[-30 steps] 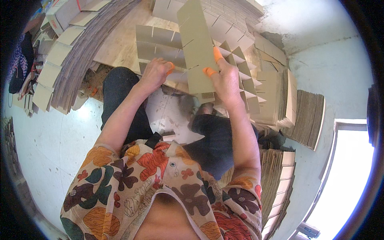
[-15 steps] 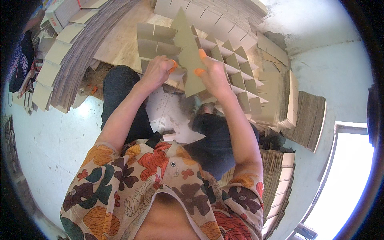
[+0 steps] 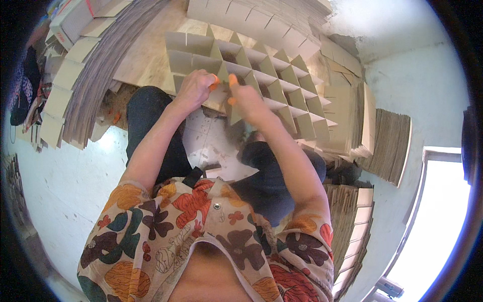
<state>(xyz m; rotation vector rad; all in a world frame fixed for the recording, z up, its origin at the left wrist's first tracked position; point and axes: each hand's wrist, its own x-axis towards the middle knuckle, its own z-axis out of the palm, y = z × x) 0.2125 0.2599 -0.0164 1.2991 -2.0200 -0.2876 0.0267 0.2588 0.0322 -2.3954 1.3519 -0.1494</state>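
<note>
A cardboard divider grid point(image 3: 274, 82) of interlocked slotted strips stands open before me, its cells spreading to the right. My left hand point(image 3: 195, 91) is closed at the grid's near left edge, an orange finger cover on a fingertip. Beside it, my right hand point(image 3: 247, 103) pinches a cross strip point(image 3: 234, 117) that sits in the grid near its left part. Orange covers also show on its thumb and forefinger. The strip's lower end points toward me below the right hand. The fingertips' exact contact is partly hidden.
Under the grid is a wooden board point(image 3: 143, 60). Long stacks of slotted cardboard strips stand at the left point(image 3: 95, 65) and far side point(image 3: 251, 17). More cardboard stacks point(image 3: 385, 146) lie at the right by the wall. My knees flank the pale floor point(image 3: 204, 138).
The cross strip, raised above the grid before, has gone down into it. My right hand has moved left and slightly down with it; my left hand stays almost in place.
</note>
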